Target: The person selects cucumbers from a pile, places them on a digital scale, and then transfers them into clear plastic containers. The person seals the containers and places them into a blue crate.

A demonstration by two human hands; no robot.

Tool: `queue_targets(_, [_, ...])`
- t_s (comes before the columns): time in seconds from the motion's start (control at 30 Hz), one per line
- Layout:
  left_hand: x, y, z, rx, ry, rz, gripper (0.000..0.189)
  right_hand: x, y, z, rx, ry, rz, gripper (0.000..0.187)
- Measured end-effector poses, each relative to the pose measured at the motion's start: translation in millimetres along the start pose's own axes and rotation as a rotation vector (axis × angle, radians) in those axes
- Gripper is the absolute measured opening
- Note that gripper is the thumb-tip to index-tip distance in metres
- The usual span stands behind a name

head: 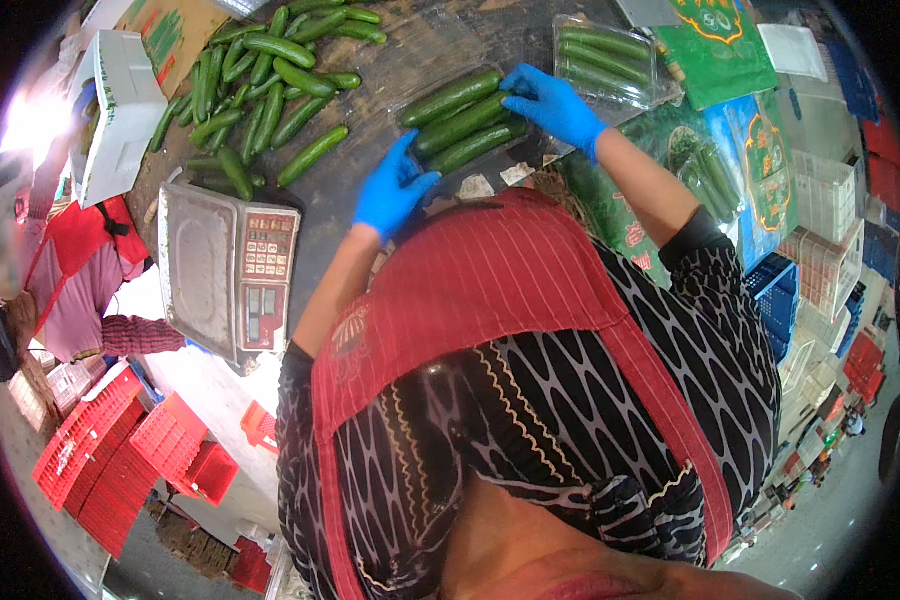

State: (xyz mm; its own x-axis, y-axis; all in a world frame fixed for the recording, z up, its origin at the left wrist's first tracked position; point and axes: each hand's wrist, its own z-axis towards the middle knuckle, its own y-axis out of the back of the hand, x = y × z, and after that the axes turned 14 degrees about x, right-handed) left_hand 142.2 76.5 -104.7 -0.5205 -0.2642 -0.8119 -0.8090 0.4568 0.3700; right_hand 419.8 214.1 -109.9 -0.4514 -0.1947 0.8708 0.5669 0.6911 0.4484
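Note:
Three cucumbers [461, 124] lie side by side in a clear plastic tray [495, 150] before me. My left hand [394, 187], in a blue glove, is at the tray's near left corner, thumb and fingers apart. My right hand [551, 105], also gloved in blue, has its fingertips on the right ends of the cucumbers; whether it grips one I cannot tell. A loose pile of cucumbers [270, 82] is at the upper left. To the right of my right hand is a clear tray packed with cucumbers [607, 60].
A digital scale [199, 262] with a keypad stands left of my left arm. Another packed tray of cucumbers [709, 180] rests on green printed boxes at the right. A white foam box [124, 112] is at far left, near a person in a red apron [82, 240]. Red crates [101, 457] are lower left.

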Motion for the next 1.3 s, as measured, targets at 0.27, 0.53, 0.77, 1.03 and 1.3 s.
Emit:
queue_targets(0.27, [-5.2,17.4,-0.6,0.134,0.047,0.084,0.075,3.0,5.6,1.5,0.144,-0.015,-0.207,0.031])
queue_targets(0.53, [1.5,15.7,0.3,0.128,-0.006,0.019,0.073,-0.4,6.5,4.6,0.228,-0.038,-0.283,0.033])
queue_targets(0.77, [2.6,16.3,1.7,0.124,0.037,0.065,0.072,-7.5,-7.5,-5.0,-0.003,0.002,-0.089,0.033])
queue_targets(1.03, [-13.0,20.4,-1.0,0.098,0.058,0.175,0.078,-18.9,-15.8,-8.2,-0.05,-0.095,0.217,0.038])
queue_targets(1.3, [23.4,-3.4,-11.4,0.016,0.027,-0.508,0.076,-9.2,-3.5,27.0,-0.188,-0.09,0.408,0.062])
